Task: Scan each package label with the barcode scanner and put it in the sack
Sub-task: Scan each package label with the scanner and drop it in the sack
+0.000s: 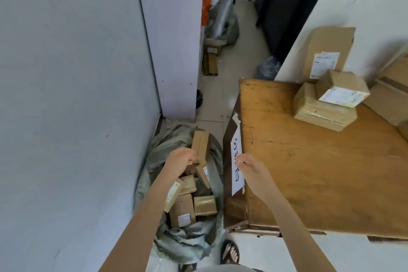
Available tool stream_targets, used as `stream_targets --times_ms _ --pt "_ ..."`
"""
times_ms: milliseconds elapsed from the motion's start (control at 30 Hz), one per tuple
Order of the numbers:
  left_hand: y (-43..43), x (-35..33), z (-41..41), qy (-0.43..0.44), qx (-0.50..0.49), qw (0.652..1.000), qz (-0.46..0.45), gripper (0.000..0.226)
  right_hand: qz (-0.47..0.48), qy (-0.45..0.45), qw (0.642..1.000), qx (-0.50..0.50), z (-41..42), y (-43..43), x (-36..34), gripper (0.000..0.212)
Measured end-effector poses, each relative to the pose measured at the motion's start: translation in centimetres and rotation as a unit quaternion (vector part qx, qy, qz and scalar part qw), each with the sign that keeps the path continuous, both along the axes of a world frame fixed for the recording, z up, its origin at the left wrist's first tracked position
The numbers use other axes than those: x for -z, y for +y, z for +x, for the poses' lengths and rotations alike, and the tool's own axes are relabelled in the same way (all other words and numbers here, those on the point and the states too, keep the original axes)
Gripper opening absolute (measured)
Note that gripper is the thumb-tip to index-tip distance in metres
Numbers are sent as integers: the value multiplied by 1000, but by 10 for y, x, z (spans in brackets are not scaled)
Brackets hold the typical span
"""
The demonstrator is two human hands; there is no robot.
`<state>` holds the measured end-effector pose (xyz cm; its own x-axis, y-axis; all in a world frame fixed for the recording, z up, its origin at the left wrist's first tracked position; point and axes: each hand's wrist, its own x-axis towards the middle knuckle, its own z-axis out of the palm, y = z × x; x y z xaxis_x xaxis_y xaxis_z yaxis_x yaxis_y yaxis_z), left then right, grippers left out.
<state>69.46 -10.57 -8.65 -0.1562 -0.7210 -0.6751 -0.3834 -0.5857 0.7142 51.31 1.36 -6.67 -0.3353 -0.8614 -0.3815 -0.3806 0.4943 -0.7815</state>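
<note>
Left hand (181, 160) grips the box (199, 147), right hand (249, 166) hangs empty; best lower it flat into the sack (176, 240).

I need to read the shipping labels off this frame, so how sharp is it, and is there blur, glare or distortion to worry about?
Head view: soft throughout, the label on the small box unreadable; the boxes at the right edge smeared by motion blur; the wide lens bows the wall edge and the table; even light, faint shadows, no strong glare.
</note>
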Motion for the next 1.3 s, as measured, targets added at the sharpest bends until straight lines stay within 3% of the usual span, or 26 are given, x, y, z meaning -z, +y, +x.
stream_targets --times_ms 133,300,433,933,1100,1300 --pt "15 -4 -42 -4 135 989 -58 29 10 28 1000 -7 -17 28 -13 29" --pt "50 -25 -96 -38 319 934 -155 33 7 72 997 9 -51 68 -26 33" --pt "84 -35 -151 -63 390 894 -210 34 -3 96 995 26 -94 109 -31 33" --pt "243 -41 -388 -149 512 787 -310 38 -4 175 981 82 -308 275 -39 29" --pt "257 -36 -462 -158 555 746 -333 38 6 172 978 116 -374 298 -34 29" --pt "246 -28 -563 -151 568 732 -345 36 11 183 971 150 -463 288 -30 26"
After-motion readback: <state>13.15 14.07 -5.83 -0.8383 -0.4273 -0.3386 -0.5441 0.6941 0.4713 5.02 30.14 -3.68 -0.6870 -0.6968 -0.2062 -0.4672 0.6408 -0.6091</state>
